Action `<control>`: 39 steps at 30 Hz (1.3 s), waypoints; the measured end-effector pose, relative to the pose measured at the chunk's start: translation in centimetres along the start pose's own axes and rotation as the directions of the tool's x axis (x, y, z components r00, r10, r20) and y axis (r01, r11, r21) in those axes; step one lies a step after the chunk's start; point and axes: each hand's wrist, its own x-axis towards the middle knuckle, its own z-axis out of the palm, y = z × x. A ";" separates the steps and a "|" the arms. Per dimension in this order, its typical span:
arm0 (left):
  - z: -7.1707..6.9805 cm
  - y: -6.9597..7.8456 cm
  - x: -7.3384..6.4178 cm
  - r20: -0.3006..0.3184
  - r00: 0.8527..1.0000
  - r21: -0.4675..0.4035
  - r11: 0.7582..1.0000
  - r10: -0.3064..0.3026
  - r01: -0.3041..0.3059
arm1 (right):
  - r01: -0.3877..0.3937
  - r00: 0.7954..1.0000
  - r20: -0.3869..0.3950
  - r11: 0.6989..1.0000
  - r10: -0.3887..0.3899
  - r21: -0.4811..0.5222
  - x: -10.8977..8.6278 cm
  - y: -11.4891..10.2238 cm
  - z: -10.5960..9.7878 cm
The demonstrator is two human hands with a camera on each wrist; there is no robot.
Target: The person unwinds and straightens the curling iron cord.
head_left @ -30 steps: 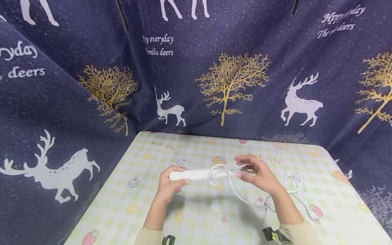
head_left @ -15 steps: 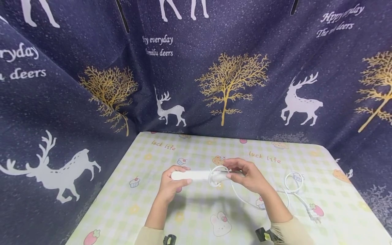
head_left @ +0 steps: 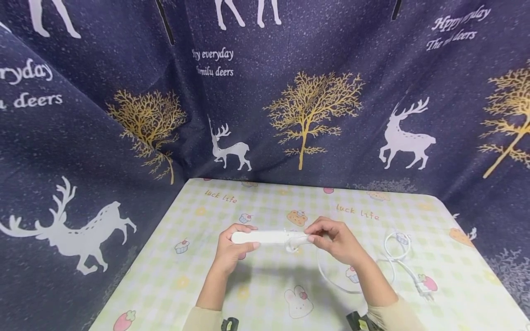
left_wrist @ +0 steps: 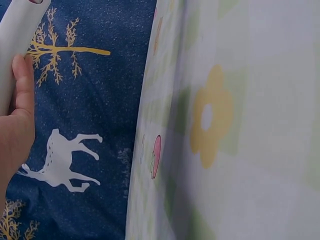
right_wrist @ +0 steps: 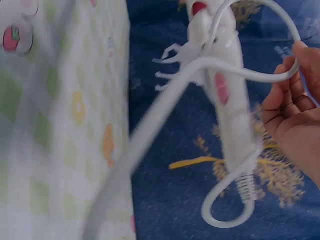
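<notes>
A long white corded appliance (head_left: 265,236), shaped like a hair styling iron, is held level above the table. My left hand (head_left: 229,250) grips its rounded left end, thumb on the near side and fingers on the far side. In the left wrist view, that white end (left_wrist: 15,45) lies along the fingers. The right wrist view shows the handle (right_wrist: 236,125) with a pink oval, a spring-like cord sleeve and a white pronged part beside it. My right hand (head_left: 339,240) is at the handle end, pinching a loop of the white power cord (right_wrist: 200,65) that passes across the handle.
The cord's slack (head_left: 340,289) trails over the checked tablecloth (head_left: 207,276) to a coil at the right, ending in a white plug (head_left: 424,289). A dark blue deer-print curtain (head_left: 265,115) hangs behind the table's far edge and at its sides.
My right hand has moved left to the handle end, drawing the cord with it; the cord loop that stood over the handle has pulled in. My left hand and the appliance have barely moved.
</notes>
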 end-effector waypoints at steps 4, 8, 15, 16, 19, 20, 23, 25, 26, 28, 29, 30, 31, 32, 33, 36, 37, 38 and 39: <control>-0.2 0.3 0.0 -0.027 1.000 0.002 1.000 0.015 -0.015 | -0.014 1.000 0.023 0.998 0.015 -0.061 -1.0 -1.7 0.1; -0.3 0.6 0.0 -0.062 0.998 -0.012 1.000 0.024 -0.025 | 0.006 0.996 0.084 0.999 -0.003 -0.034 -2.6 -2.1 -0.2; -0.3 0.5 -0.2 -0.073 0.997 0.002 1.000 0.029 -0.029 | -0.085 0.982 0.171 0.996 0.077 0.040 -5.5 -0.1 -1.2; -0.3 0.5 -0.2 -0.071 0.997 0.002 0.999 0.034 -0.034 | -0.109 0.978 0.181 0.993 0.102 0.033 -5.8 0.2 -1.4; -0.2 0.6 -0.1 -0.066 0.997 -0.002 0.999 0.050 -0.051 | -0.185 0.960 0.211 0.983 0.181 -0.001 -6.6 0.8 -1.9; -0.2 0.6 -0.1 -0.066 0.996 -0.002 0.999 0.053 -0.053 | -0.203 0.955 0.221 0.979 0.200 -0.012 -6.8 1.0 -2.0; -0.2 0.6 -0.1 -0.066 0.996 -0.005 0.999 0.054 -0.054 | -0.240 0.940 0.238 0.970 0.243 -0.042 -7.3 1.5 -2.4; -0.1 0.7 -0.1 -0.064 0.997 -0.001 0.999 0.049 -0.049 | -0.258 0.934 0.237 0.964 0.266 -0.067 -7.4 1.8 -2.6; -0.1 0.7 -0.1 -0.063 0.997 0.000 0.999 0.049 -0.049 | -0.261 0.934 0.235 0.963 0.271 -0.073 -7.4 1.8 -2.8; 0.0 0.7 -0.1 -0.064 0.997 0.002 0.999 0.049 -0.049 | -0.256 0.936 0.228 0.964 0.267 -0.076 -7.5 1.9 -3.3; 0.0 0.7 -0.1 -0.066 0.997 0.002 0.999 0.051 -0.051 | -0.247 0.940 0.224 0.966 0.258 -0.076 -7.6 1.9 -3.6; -0.1 0.7 0.0 -0.071 0.996 -0.003 0.999 0.050 -0.050 | -0.238 0.943 0.223 0.969 0.247 -0.066 -7.7 1.8 -3.9; -0.1 0.6 0.0 -0.081 0.995 -0.006 0.999 0.049 -0.050 | -0.230 0.946 0.220 0.972 0.237 -0.055 -7.8 1.7 -4.3; -0.2 0.6 0.0 -0.093 0.994 -0.016 0.999 0.049 -0.051 | -0.225 0.949 0.218 0.973 0.229 -0.043 -8.0 1.6 -4.6; -0.4 0.5 0.0 -0.107 0.993 -0.030 0.998 0.044 -0.048 | -0.221 0.951 0.214 0.975 0.224 -0.037 -8.1 1.5 -5.0; -0.8 0.4 0.0 -0.138 0.990 -0.084 0.995 0.036 -0.048 | -0.235 0.948 0.206 0.970 0.242 -0.057 -8.5 1.5 -5.5; -0.9 0.3 0.0 -0.140 0.989 -0.098 0.994 0.039 -0.053 | -0.247 0.945 0.200 0.966 0.258 -0.081 -8.6 1.6 -5.5; -1.0 0.3 0.0 -0.134 0.990 -0.116 0.992 0.040 -0.056 | -0.266 0.940 0.193 0.958 0.283 -0.107 -8.7 1.7 -5.5; -1.1 0.3 0.0 -0.123 0.991 -0.127 0.990 0.043 -0.058 | -0.292 0.932 0.184 0.947 0.313 -0.131 -8.7 2.0 -5.4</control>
